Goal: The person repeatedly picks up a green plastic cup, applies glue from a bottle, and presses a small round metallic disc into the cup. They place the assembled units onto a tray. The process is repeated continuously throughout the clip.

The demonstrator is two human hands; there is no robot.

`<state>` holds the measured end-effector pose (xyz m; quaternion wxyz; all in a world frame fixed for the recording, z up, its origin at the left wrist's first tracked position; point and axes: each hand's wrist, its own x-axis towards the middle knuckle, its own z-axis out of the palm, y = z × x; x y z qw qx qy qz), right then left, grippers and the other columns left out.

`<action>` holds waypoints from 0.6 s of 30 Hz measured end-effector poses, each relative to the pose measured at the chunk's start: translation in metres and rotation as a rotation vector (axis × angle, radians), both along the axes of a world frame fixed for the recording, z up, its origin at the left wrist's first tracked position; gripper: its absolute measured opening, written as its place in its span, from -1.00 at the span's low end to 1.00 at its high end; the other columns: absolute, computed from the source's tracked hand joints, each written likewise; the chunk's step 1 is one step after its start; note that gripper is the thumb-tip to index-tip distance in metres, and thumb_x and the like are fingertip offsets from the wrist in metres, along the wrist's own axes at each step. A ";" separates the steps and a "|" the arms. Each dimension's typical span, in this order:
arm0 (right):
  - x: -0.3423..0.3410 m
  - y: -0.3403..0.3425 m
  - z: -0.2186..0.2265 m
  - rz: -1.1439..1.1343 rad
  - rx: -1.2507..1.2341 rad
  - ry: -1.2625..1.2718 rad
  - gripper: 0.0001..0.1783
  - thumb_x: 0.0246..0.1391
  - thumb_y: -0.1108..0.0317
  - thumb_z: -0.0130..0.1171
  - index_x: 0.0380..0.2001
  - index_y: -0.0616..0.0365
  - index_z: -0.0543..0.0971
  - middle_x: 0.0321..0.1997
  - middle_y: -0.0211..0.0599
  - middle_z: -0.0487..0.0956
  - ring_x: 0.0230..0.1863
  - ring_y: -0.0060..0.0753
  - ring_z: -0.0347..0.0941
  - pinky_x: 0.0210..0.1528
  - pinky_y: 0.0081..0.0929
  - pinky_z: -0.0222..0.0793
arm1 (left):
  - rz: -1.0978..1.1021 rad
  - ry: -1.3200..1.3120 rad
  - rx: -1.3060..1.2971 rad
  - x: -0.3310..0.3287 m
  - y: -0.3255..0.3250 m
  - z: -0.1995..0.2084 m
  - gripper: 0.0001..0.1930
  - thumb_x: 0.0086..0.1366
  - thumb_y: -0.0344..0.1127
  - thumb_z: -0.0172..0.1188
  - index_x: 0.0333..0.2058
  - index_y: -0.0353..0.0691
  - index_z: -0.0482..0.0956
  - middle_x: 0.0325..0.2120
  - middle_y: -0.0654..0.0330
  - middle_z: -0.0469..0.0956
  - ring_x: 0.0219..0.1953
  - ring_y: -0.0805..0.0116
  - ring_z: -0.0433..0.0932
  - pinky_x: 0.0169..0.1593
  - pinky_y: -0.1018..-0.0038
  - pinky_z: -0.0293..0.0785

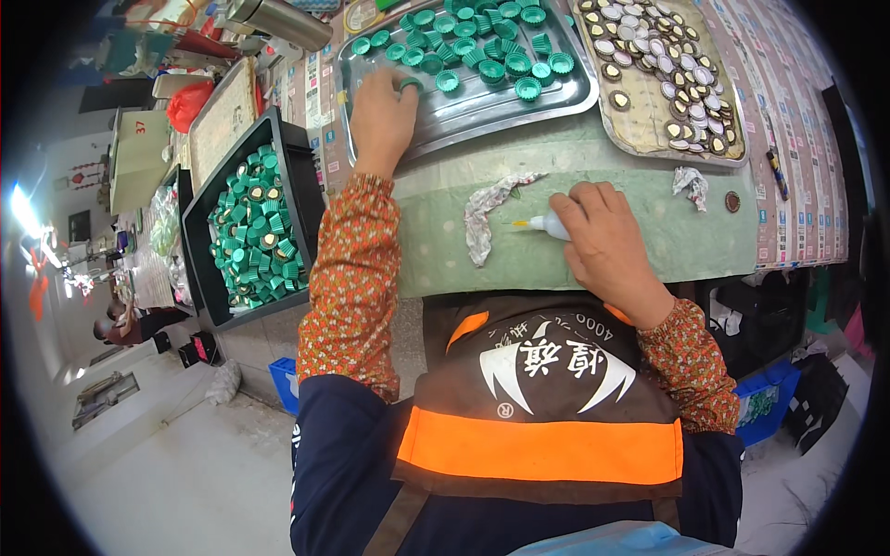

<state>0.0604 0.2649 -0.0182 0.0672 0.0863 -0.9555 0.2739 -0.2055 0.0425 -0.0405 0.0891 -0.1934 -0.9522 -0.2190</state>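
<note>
My left hand [382,116] is at the left side of a shiny metal tray [464,130]. Its fingers are closed on a green fluted cap [412,84]. Many more green caps [465,46] lie spread over the far part of that tray, some upright and some tipped over. On the green cloth [426,241], my right hand [603,241] is closed around a small white squeeze bottle [554,225]. The bottle lies tilted, its thin yellow needle tip pointing left toward a crumpled white tissue [480,218].
At the left, a black crate [301,185] holds many green caps, some showing pale centres. A second tray [640,139] at the far right carries small round dark-and-cream pieces. Another tissue [690,187], a brown disc [732,201] and a pen [777,174] lie at the right.
</note>
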 end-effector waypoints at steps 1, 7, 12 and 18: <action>0.001 0.004 0.001 -0.022 -0.028 0.000 -0.55 -0.09 0.50 0.18 -0.03 0.15 0.49 -0.16 -0.15 0.44 -0.08 -0.04 0.37 -0.05 -0.17 0.32 | -0.022 0.001 0.073 0.007 0.001 0.003 -0.75 0.32 -0.19 0.17 -0.15 -0.23 0.54 -0.27 0.06 0.60 -0.18 0.09 0.59 -0.10 0.19 0.49; 0.007 0.003 0.004 -0.169 -0.747 -0.279 -0.64 0.10 0.42 0.18 -0.01 0.21 0.46 -0.22 -0.07 0.53 -0.20 -0.07 0.49 -0.11 -0.20 0.41 | -0.015 -0.503 0.470 0.111 -0.017 0.024 -0.90 0.38 -0.40 0.04 -0.19 -0.27 0.41 -0.24 0.13 0.60 -0.32 0.47 0.49 -0.22 0.45 0.46; -0.006 -0.008 -0.011 -0.202 -0.929 -0.348 -0.69 0.23 0.41 0.15 0.03 0.20 0.48 -0.13 -0.36 0.57 -0.14 -0.59 0.42 -0.06 -0.52 0.37 | -0.021 -0.707 0.727 0.167 -0.019 0.020 -0.95 0.45 -0.47 -0.04 -0.15 -0.21 0.34 -0.03 0.11 0.55 -0.13 0.52 0.50 -0.23 0.59 0.57; -0.006 -0.008 -0.012 -0.237 -0.950 -0.419 -0.67 0.23 0.42 0.16 0.05 0.19 0.48 -0.13 -0.42 0.56 -0.19 -0.68 0.39 -0.14 -0.60 0.36 | -0.070 -0.840 0.840 0.192 0.005 0.015 -0.93 0.44 -0.49 -0.04 -0.14 -0.22 0.32 0.02 0.07 0.51 -0.06 0.45 0.51 -0.13 0.53 0.63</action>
